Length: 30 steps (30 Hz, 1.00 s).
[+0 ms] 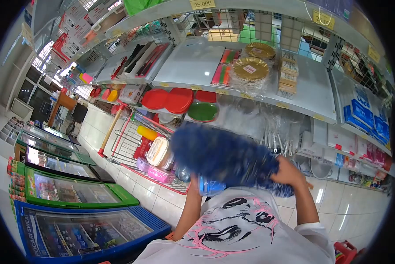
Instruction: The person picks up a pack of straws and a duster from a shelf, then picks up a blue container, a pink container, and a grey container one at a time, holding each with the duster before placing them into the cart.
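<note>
My right hand (289, 170) is closed around a shaggy dark blue duster (224, 154), blurred by motion and stretched across the view in front of my chest. A short piece of light brown stick (310, 186) shows beside my right wrist. Low by my waist, my left hand (195, 179) is mostly covered by the duster. Against its inner side is a blue plastic container (211, 185), which it appears to hold; the fingers are hidden. Just beyond that hand stands a red-framed shopping cart (118, 147) with a white-lidded box (158, 150) and a pink package (160, 174) inside.
Shelves ahead carry gold plates (250, 69), red plastic lids (178, 100), a green oval tray (203, 111) and blue packs (362, 112). Glass-topped freezers, the nearest a blue one (160, 229), line the left side. White floor tiles (136, 187) show between them and the cart.
</note>
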Tool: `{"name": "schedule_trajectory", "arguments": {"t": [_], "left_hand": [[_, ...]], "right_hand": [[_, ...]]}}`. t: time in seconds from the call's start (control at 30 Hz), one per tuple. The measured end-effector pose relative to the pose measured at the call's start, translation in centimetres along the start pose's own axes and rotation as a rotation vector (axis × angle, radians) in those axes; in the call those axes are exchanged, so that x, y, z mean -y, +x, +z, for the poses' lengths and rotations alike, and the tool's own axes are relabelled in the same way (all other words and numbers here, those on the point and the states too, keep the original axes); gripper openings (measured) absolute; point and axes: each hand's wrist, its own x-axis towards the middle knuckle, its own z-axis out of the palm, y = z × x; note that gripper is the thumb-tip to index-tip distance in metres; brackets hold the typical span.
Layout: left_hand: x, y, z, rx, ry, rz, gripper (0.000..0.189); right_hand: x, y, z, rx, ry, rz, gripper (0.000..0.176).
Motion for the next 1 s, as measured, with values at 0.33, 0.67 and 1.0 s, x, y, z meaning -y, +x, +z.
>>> {"name": "schedule_trajectory", "arguments": {"t": [0.33,0.67,1.0], "left_hand": [[-0.3,-1.2,-0.2,-0.138,0.203,0.098,0.063],[-7.2,0.9,-2.9,0.061,0.473,-0.079,0.086],[-7.1,-0.2,-1.2,0.079,0.203,-0.010,0.075]], "right_hand": [[-1.2,5.0,-0.6,-0.223,-0.012,0.219,0.036],[-5.3,4.6,-2.1,0.485,0.105,-0.094,0.038],[-4.8,4.2,0.0,0.130,0.249,0.134,0.048]]}}
